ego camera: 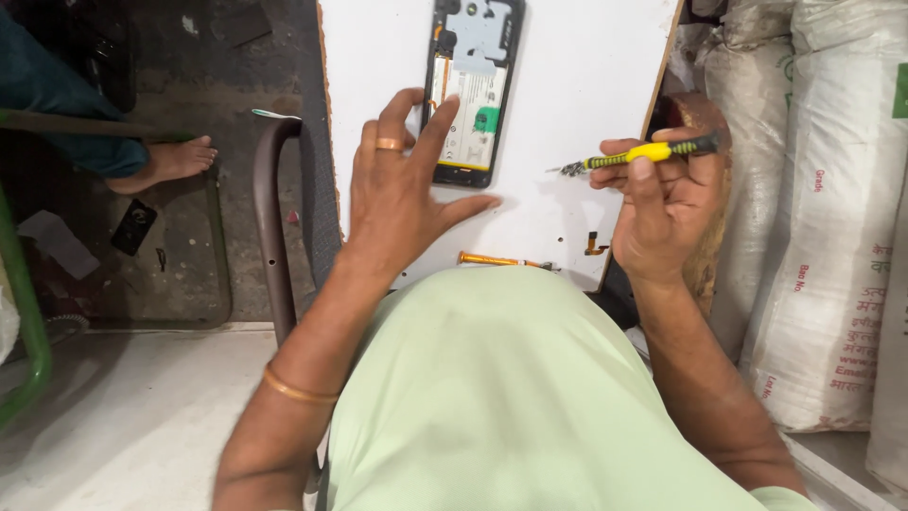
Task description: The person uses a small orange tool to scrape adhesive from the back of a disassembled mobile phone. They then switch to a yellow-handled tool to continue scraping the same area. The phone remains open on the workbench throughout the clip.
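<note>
Yellow screwdriver (648, 152) sits pinched in the right hand (667, 203), tip aimed at the opened phone (470, 90) on the white bench (577, 85). Left hand (402, 194), fingers spread, steadies the phone's lower edge.

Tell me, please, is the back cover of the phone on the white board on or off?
Off: the phone lies on the white board with its battery and inner parts exposed, the left hand resting beside it.

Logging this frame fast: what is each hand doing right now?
Left hand: open, fingers spread, resting on the white board against the opened phone.
Right hand: closed, holding the yellow screwdriver.
</note>
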